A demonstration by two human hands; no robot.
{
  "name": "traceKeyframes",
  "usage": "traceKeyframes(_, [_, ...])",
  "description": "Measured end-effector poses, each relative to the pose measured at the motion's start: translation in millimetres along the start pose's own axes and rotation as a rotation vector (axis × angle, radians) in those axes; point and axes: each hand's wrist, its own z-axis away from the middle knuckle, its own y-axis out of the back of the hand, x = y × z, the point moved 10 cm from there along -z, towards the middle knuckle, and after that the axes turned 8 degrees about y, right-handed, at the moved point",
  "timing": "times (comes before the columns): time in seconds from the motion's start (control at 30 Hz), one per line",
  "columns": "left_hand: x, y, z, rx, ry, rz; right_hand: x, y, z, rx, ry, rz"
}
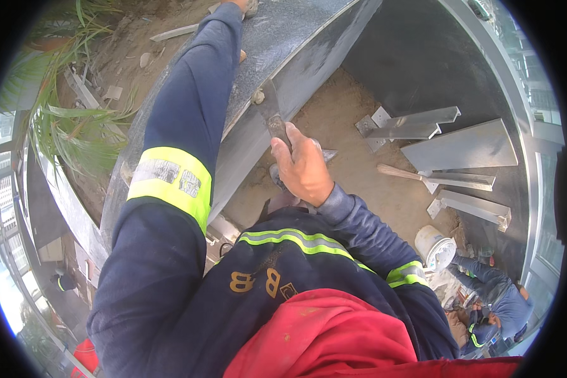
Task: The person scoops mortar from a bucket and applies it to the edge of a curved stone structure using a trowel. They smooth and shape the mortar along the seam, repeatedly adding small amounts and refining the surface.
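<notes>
Soft daylight is filling the view, while glare is washing out the railing (5, 192). The yellow band (200, 189) is gleaming. The right hand (307, 169) is showing fairly sharp; fisheye distortion is bowing the metal frame (532, 167) beside the black rim.

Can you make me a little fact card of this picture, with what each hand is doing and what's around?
Right hand: closed around a scraper
Blade: points away from the person, with a pale lump by it; contact with the slab unclear
Left hand: by the slab, mostly cut off by the top edge; grip unclear
Left side: green plant
Right side: metal pieces lying on the ground
Lower right: white bucket, another person
</notes>
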Motion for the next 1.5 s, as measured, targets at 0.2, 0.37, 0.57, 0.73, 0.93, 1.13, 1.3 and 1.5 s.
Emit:
traceKeyframes(0.2, [17, -13, 23, -0.112, 0.007, 0.062, -7, -50, 56, -0.143, 0.032, -0.049])
traceKeyframes(0.37, [2, -30, 14, -0.28, 0.189, 0.276, -13, -26, 77, -0.264, 0.13, -0.047])
traceKeyframes(0.57, [-9, -15, -13, -0.1, 0.001, 0.178, -38, 211, 78, 0.378, 0.015, 0.066])
traceKeyframes(0.73, [-3, -17, 4, -0.2, 0.068, 0.266, -165, 366, 156, 0.926, 0.705, 0.304])
traceKeyframes(0.93, [1, -17, 5, -0.334, 0.115, 0.26, 173, 279, 157, 0.787, 0.091, 0.682])
traceKeyframes(1.13, [-26, 2, 32, -0.277, 0.199, 0.16, 337, 252, 266, 0.596, -0.359, 0.74])
traceKeyframes(1.3, [-15, 0, -2, -0.27, 0.239, 0.268, 300, 287, 166, 0.713, -0.424, -0.257])
traceKeyframes(1.5, [-5, -13, 13, -0.333, 0.315, 0.29, 344, 413, 151, 0.687, -0.094, 0.728])
